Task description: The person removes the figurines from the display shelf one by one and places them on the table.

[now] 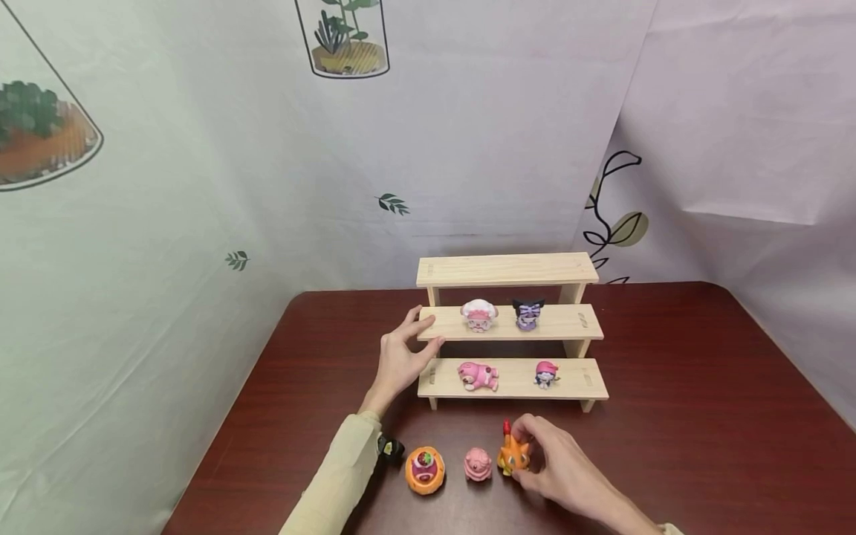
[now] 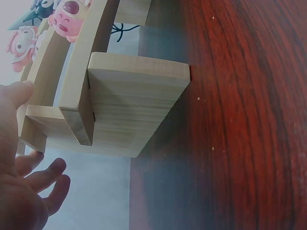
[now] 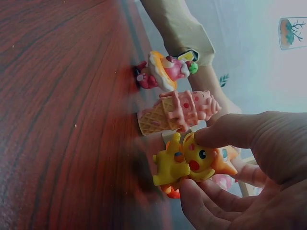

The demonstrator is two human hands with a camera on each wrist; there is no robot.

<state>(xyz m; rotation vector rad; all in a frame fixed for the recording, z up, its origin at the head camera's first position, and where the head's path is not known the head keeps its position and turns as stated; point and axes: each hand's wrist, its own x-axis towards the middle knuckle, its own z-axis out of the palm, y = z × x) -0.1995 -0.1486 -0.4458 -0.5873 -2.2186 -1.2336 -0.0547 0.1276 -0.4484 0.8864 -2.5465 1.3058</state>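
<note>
My left hand (image 1: 400,360) grips the left end of the middle tier of a pale wooden display stand (image 1: 511,388), thumb at the front edge and fingers behind. In the left wrist view, the thumb (image 2: 19,93) lies against the tier's end. My right hand (image 1: 560,462) pinches a yellow figurine with an orange pointed hood (image 1: 513,455) between thumb and fingers, close over the table. Beside it stands a pink ice-cream-cone figurine (image 1: 478,464). Further left is a figurine in an orange ring (image 1: 424,469). A black object (image 1: 390,448) is partly hidden by my left sleeve.
A white-and-pink figurine (image 1: 478,316) and a black-and-purple one (image 1: 527,315) stand on the middle tier. On the bottom tier are a lying pink bear figurine (image 1: 478,376) and a pink-capped figurine (image 1: 546,374). Patterned cloth (image 1: 481,148) hangs behind the dark red table (image 1: 702,416).
</note>
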